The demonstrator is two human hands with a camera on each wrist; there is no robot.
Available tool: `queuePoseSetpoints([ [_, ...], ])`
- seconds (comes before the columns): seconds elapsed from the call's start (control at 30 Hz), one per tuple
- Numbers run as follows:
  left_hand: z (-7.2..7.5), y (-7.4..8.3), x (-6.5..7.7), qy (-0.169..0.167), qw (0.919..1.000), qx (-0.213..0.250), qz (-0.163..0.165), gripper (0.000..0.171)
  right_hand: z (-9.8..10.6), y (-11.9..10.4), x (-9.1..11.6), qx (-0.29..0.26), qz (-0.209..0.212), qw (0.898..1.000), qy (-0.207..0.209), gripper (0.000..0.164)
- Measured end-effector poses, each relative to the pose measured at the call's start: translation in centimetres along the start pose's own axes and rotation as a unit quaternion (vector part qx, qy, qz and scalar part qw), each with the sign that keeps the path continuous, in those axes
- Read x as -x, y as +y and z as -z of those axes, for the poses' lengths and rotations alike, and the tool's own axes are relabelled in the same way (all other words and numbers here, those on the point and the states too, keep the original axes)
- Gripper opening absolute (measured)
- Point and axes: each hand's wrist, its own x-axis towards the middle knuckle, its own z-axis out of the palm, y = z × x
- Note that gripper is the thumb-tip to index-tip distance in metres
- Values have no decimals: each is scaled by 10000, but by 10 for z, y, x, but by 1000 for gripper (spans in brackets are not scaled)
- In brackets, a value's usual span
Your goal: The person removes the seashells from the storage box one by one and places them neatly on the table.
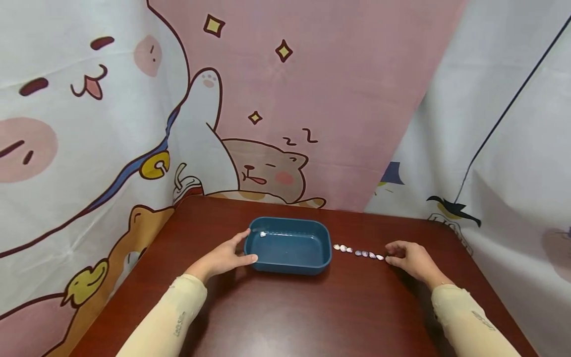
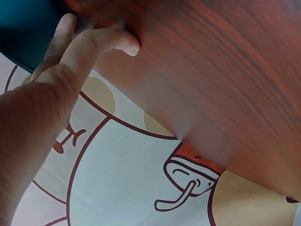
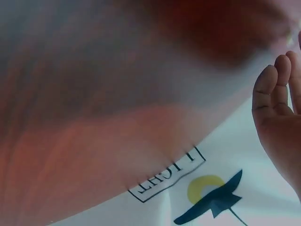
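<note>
In the head view, a dark blue rectangular plastic box (image 1: 287, 270) stands on the table, with one small whitish shell (image 1: 262, 234) at its far left inside. My left hand (image 1: 223, 257) rests against the box's left end, its thumb over the near left corner and its fingers along the left side. From the box's right side runs a row of small white and purplish shells (image 1: 365, 253). At the right end of that row is my right hand (image 1: 412, 260), its thumb beside the last shell and its thumb and index tips apart.
The brown wooden table (image 1: 285, 312) reaches to a printed cloth (image 1: 339, 99) with cartoon animals, hanging behind it and along both sides. Bare tabletop lies in front of the box and between both forearms.
</note>
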Motion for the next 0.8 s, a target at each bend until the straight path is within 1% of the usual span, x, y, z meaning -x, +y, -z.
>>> queuePoseSetpoints([
  [0.07,1,0,-2,-29,10000,-17,-29,104,5,-9,-5,-29,4,9999,165,39],
  [0.13,3,0,-3,-11,10000,-25,-11,105,8,-30,-14,-78,72,9993,354,40],
  [0.2,5,0,-3,10,10000,-33,6,105,7,-63,-29,-186,286,9981,505,37],
  [0.27,7,0,-4,39,10000,-64,40,105,-1,-107,-44,-401,565,9963,512,34],
  [0.33,9,0,-4,54,9999,-80,83,104,-17,-156,-60,-521,999,9930,342,31],
  [0.4,11,-1,-4,56,9999,-92,128,104,-39,-203,-75,-529,1403,9887,-66,29],
  [0.47,11,0,-4,51,9998,-93,139,102,-66,-242,-89,-260,1715,9832,-565,31],
  [0.5,11,0,-4,45,9999,-70,151,101,-79,-258,-96,-16,1829,9799,-791,33],
  [0.53,10,0,-4,22,9999,-38,154,100,-93,-270,-102,225,1865,9771,-1004,35],
  [0.6,8,0,-4,-43,9999,17,120,100,-119,-289,-111,733,1819,9726,-1246,40],
  [0.7,3,1,-4,-122,9998,152,87,99,-149,-301,-121,1294,1622,9699,-1277,43],
  [0.8,0,1,-1,-115,9998,162,88,99,-169,-305,-126,1572,1580,9675,-1192,38],
])
